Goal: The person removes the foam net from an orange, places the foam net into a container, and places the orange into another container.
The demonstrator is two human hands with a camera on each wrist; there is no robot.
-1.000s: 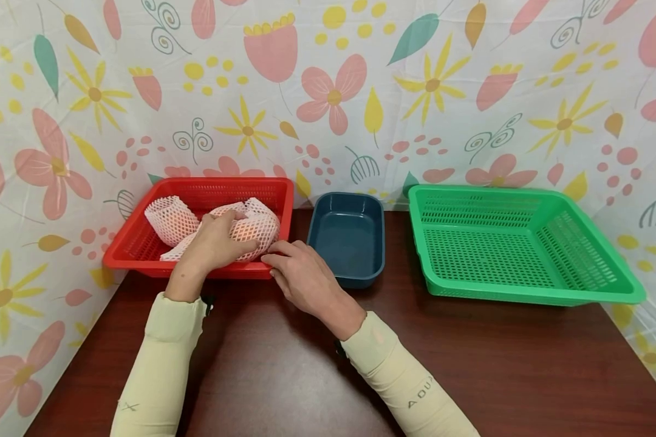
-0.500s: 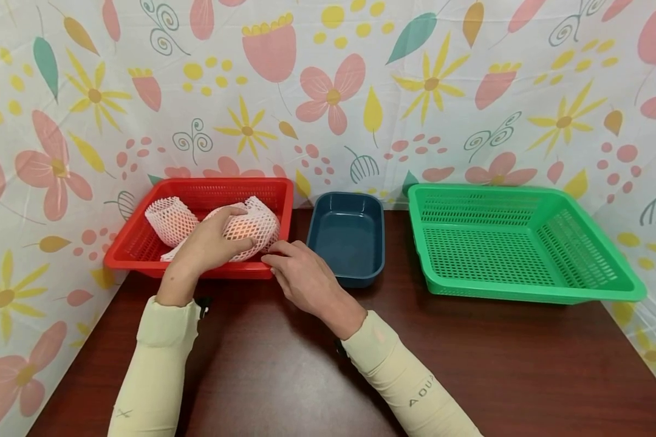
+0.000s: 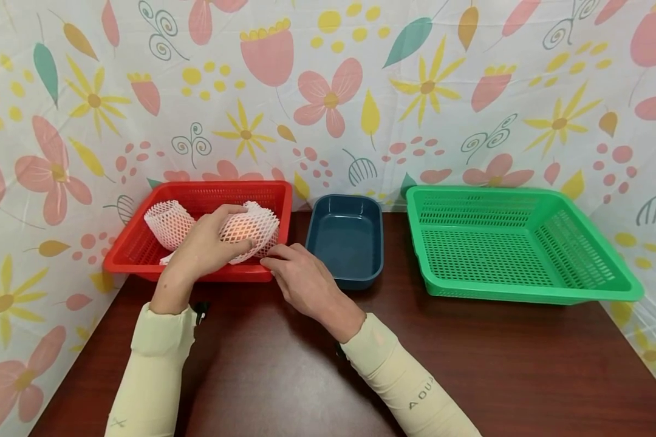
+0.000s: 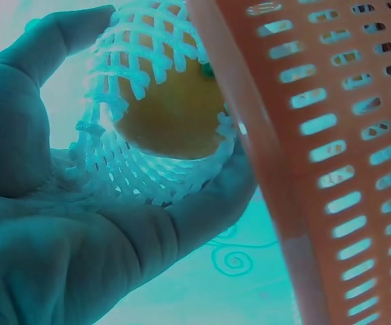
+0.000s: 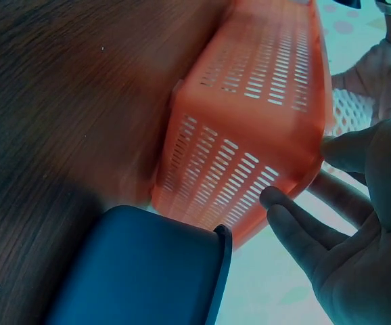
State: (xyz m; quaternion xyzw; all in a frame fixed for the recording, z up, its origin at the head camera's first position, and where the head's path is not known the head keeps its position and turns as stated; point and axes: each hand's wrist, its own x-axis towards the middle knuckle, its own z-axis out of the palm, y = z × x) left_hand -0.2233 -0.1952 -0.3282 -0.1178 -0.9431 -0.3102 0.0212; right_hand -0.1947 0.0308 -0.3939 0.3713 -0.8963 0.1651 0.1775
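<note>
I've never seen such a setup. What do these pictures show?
No machine here: just a person's bare left hand and right hand. The wide views come from a head camera; the bluish ones from wrist cameras. On a brown wooden table stand a red perforated plastic basket, a dark blue rounded rectangular dish and a green perforated plastic basket. The left hand holds a round orange item in white foam netting, within the red basket, where another netted item lies. The right hand grips the red basket's near right corner.

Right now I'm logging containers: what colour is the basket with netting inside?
Red: the basket shows best in the head view.
</note>
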